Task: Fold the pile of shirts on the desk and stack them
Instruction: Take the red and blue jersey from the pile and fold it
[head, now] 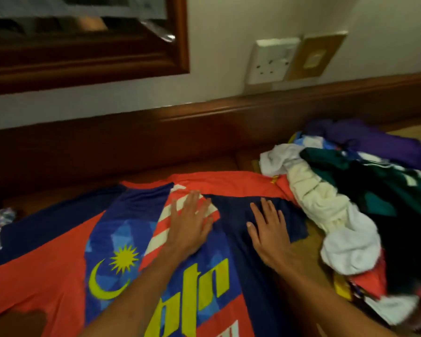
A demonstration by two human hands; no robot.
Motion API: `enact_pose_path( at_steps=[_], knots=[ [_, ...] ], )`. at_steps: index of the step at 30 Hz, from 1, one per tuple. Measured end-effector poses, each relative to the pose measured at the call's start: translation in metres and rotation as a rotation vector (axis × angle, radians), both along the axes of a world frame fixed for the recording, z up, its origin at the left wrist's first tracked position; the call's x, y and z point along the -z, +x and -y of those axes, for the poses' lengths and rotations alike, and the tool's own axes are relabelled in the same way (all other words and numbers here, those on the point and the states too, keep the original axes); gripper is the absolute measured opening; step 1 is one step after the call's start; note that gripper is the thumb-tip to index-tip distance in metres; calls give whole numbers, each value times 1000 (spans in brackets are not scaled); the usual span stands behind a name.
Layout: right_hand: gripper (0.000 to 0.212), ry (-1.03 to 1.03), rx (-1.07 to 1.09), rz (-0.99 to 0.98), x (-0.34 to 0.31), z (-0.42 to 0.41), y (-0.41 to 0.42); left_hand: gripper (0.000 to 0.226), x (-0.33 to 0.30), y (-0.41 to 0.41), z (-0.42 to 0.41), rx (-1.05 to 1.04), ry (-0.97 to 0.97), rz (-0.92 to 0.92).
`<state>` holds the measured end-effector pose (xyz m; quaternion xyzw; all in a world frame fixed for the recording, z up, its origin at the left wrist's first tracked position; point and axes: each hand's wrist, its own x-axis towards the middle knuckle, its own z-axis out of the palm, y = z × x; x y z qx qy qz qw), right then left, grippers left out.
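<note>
Across the middle of the desk (314, 242) lies the shirt (58, 259), spread flat, with its upper part toward the back edge. It looks thin, soft and slippery, like sport fabric, so it will probably slide and wrinkle easily; I think the best places to take hold are the sleeve edge and the shoulder seam. Its colours are orange-red and dark blue, with a yellow crescent and star, yellow letters and red-white stripes. The left hand (190, 224) presses flat on the striped part, fingers straight, gripping nothing. The right hand (269, 229) lies flat on the dark blue sleeve, also gripping nothing. At the right edge waits the pile of shirts (365, 203), crumpled.
</note>
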<state>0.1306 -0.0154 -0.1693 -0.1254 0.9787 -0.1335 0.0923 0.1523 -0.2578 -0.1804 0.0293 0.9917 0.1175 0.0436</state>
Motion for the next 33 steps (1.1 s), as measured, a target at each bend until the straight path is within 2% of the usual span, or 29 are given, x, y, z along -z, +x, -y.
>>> enact_pose_path(
  at_steps=[2,5,7,8,10,11,14,17,21,23,25,27,29,31,33],
  knots=[
    [66,60,25,30,7,-36,-2,63,11,-6,-26,38,-15,92],
    [60,84,-34,16,13,-67,-5,71,14,-13,-35,-50,-75,227],
    [61,34,9,-6,7,-72,-1,65,-4,-25,-54,-120,-79,203],
    [61,11,19,-29,4,-66,3,60,-14,-32,-63,-118,-82,109],
    [63,-17,41,-77,0,-63,14,47,-26,-55,-94,79,-56,-88],
    [63,-20,50,-81,2,-63,19,43,-30,-68,-111,220,-1,-122],
    [66,-19,104,-32,11,-71,31,37,-29,-111,-155,562,-11,-50],
    [67,29,103,-11,18,-82,40,29,-16,-143,-178,632,-88,-14],
    [66,30,88,3,18,-90,45,44,-14,-140,-187,539,-190,-28],
    [65,42,87,2,17,-90,44,51,-21,-123,-182,501,-168,12],
    [62,42,125,-13,11,-84,41,55,-27,-97,-163,372,-85,48],
    [59,11,171,-54,1,-74,47,51,-33,-53,-131,214,-4,33],
    [57,-25,128,-106,-6,-62,67,51,-36,8,-89,38,75,-9],
    [57,-55,-5,-121,-4,-46,100,51,-34,81,-43,-180,97,-33],
    [58,-63,-164,-97,3,-30,140,48,-31,161,4,-408,35,-52]
  ],
)
